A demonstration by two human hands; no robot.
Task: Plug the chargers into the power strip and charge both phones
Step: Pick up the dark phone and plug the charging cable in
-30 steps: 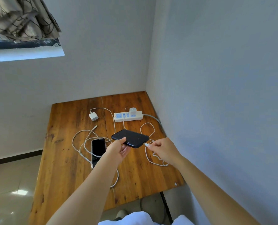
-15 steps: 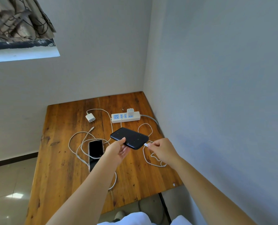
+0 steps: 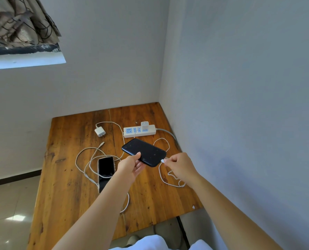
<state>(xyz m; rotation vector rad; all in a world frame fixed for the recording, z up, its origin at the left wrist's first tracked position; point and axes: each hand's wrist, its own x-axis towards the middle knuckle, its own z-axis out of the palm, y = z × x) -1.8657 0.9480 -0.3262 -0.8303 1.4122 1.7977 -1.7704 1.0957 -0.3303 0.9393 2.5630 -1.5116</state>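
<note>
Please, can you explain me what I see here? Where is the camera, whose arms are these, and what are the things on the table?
The camera sits on a person's head, looking down at their own bare arms. On the wooden table lies a white power strip with one charger plugged in; a second charger lies loose beside it. The left hand holds a black phone above the table. The right hand pinches a white cable plug at the phone's end. Another phone lies flat among loose cables.
</note>
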